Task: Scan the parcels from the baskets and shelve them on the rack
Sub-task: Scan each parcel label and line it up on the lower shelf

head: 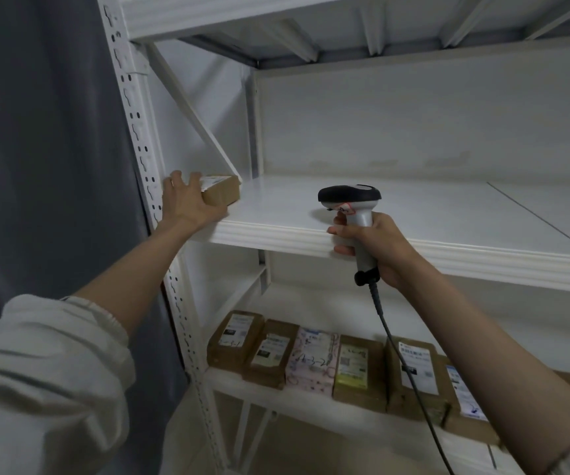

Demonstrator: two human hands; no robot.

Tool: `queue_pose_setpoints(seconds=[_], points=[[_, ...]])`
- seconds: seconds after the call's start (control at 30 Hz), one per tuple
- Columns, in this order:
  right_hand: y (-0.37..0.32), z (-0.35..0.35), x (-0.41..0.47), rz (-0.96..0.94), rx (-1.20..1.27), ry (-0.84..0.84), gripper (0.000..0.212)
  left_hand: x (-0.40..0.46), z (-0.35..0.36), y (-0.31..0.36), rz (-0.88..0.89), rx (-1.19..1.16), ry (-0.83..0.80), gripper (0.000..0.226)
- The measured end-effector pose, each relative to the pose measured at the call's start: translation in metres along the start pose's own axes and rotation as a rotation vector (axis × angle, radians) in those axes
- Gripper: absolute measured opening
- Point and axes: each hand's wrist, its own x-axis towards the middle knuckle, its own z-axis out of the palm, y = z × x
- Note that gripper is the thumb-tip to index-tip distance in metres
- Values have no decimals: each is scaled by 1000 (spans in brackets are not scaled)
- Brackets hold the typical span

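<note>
A small brown cardboard parcel [222,193] with a white label lies at the far left end of the white rack shelf [414,214], against the upright. My left hand [187,204] rests on its near end, fingers spread over the top and side. My right hand [376,248] grips the handle of a black-and-white barcode scanner [350,200] in front of the shelf edge, its head pointing left. The scanner's black cable [410,378] hangs down past my forearm.
The shelf below holds a row of several labelled parcels [311,361], brown, pink and yellow-labelled. A perforated white upright [139,138] stands left, with a diagonal brace [194,111] behind it. A grey curtain [47,149] hangs left of the rack. Another shelf [276,15] runs overhead.
</note>
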Motion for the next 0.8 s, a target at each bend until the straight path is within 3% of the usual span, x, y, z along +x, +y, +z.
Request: queue_pose_setpoints(seconds=[0.1, 0.27, 0.53, 0.8], points=[[-1, 2, -8, -36, -2, 38, 29, -8, 2, 16, 85, -21, 76, 89], [1, -9, -35, -79, -40, 100, 31, -35, 6, 77, 272, -157, 152, 55], [3, -83, -106, 3, -91, 276, 23, -140, 42, 204, 524, -583, -112, 12], [-1, -174, -234, 44, -169, 425, 32, -268, 72, 314, 769, -721, -363, 21]])
